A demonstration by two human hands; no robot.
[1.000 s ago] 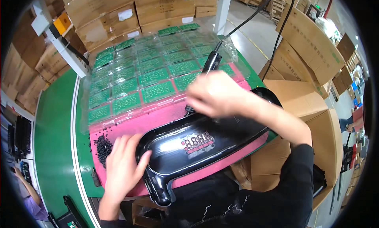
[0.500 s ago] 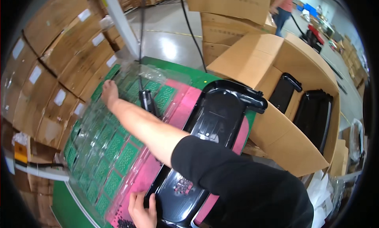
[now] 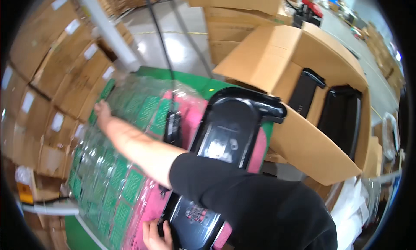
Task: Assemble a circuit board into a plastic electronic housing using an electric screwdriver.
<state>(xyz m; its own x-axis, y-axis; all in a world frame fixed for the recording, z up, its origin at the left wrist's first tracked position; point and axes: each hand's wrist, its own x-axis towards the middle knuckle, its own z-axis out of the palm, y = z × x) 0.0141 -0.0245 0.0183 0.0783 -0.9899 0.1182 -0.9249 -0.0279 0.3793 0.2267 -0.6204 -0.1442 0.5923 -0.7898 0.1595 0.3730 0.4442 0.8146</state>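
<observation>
My right hand reaches across to the far left corner of a clear plastic tray filled with green circuit boards. Its fingers are bent together against a board there, and what lies between them is hidden. At the near edge, my left hand has its thumb apart from its fingers, beside the lower left rim of a glossy black plastic housing. The thumb lies by that rim. The housing rests lengthwise on a pink mat, partly covered by my right arm. A cluster of holes shows near its lower end.
A black corded tool hangs over the tray. Right of the green table, an open carton holds two more black housings. Stacked cartons line the left side, near a white post. White plastic wrap lies lower right.
The view has shifted, moving the scene left in the picture. Both hands keep nearly the same places on the work. The hanging tool is now farther right over the tray.
</observation>
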